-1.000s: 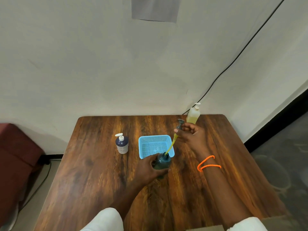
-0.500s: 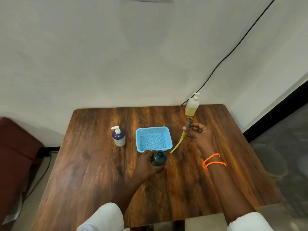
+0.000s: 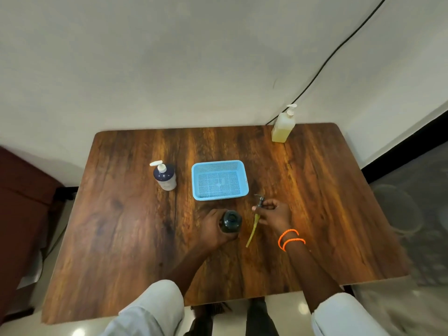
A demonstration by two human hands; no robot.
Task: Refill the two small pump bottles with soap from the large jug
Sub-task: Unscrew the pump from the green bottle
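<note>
We are gripping the dark open bottle [image 3: 231, 221] with our left hand [image 3: 213, 229], fingers curling round it, just in front of the blue basket [image 3: 219, 179] on the counter [image 3: 121, 238]. Our right hand [image 3: 274, 214] is pinching the removed pump head [image 3: 260, 201] beside the basket's near right corner, its yellowish tube [image 3: 253, 230] hanging down toward the wood. The navy pump bottle [image 3: 164, 177] is standing left of the basket, well apart from our hands. The large yellow soap jug [image 3: 282, 127] is sitting far behind the basket, to its right, with a black cable [image 3: 339, 47] running up the wall behind it.
</note>
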